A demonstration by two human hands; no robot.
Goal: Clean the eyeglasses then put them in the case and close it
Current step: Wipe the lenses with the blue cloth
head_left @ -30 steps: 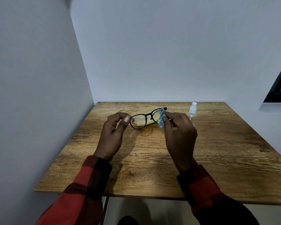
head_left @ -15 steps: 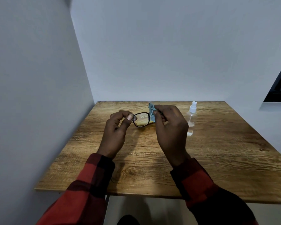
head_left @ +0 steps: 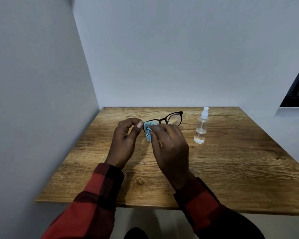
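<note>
Head view, left hand (head_left: 123,142) fingers pinching eyeglasses (head_left: 164,120) end, right hand (head_left: 169,145) fingers pressing blue cloth (head_left: 148,131) on lens

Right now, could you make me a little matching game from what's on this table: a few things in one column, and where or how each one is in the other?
Things:
1. glasses
2. cloth
3. spray bottle
4. case

Places or states:
A. standing upright, apart from both hands
B. lying on the table behind the hands, yellowish
C. held up above the table at one end by the left hand
D. bunched in the right hand, pressed on a lens

Pairs: 1-C, 2-D, 3-A, 4-B
</note>
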